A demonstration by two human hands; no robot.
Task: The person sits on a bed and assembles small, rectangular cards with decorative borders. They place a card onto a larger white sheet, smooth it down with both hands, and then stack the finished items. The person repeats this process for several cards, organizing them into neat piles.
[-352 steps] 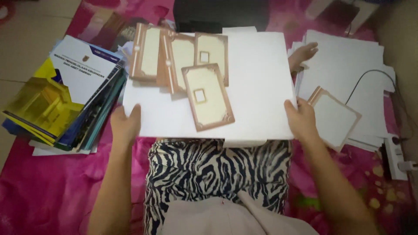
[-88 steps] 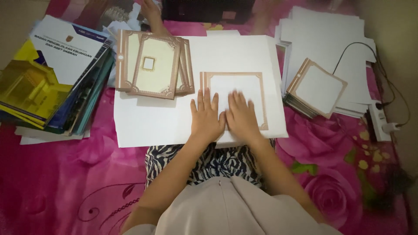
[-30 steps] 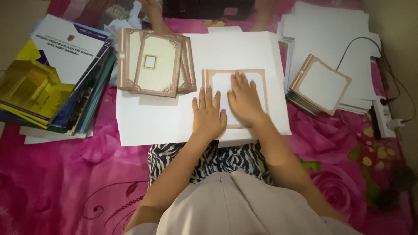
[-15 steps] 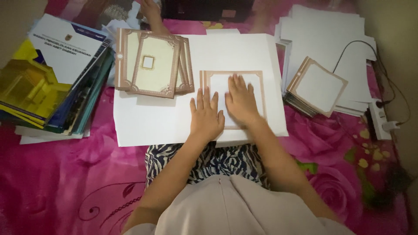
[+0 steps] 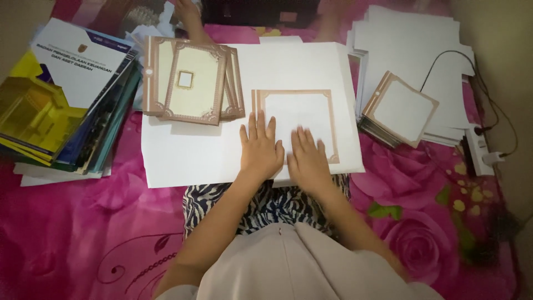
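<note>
A white card with a brown ornate border (image 5: 300, 114) lies flat on a large white board (image 5: 183, 158) across my lap. My left hand (image 5: 260, 149) rests flat, fingers spread, on the card's lower left edge and the board. My right hand (image 5: 308, 160) presses flat on the card's lower middle. Neither hand grips anything. A fanned stack of similar bordered cards (image 5: 191, 83), the top one with a small square window, sits on the board's far left.
A pile of books and booklets (image 5: 61, 105) lies at the left on the pink floral cloth (image 5: 83, 233). White sheets (image 5: 422, 66) and a stack of bordered cards (image 5: 397, 108) lie right, beside a cable and power strip (image 5: 480, 153). Another person's hand (image 5: 186, 11) shows at the top.
My right hand has slid down the card toward me, from its middle to its lower edge. My left hand has stayed almost in place.
</note>
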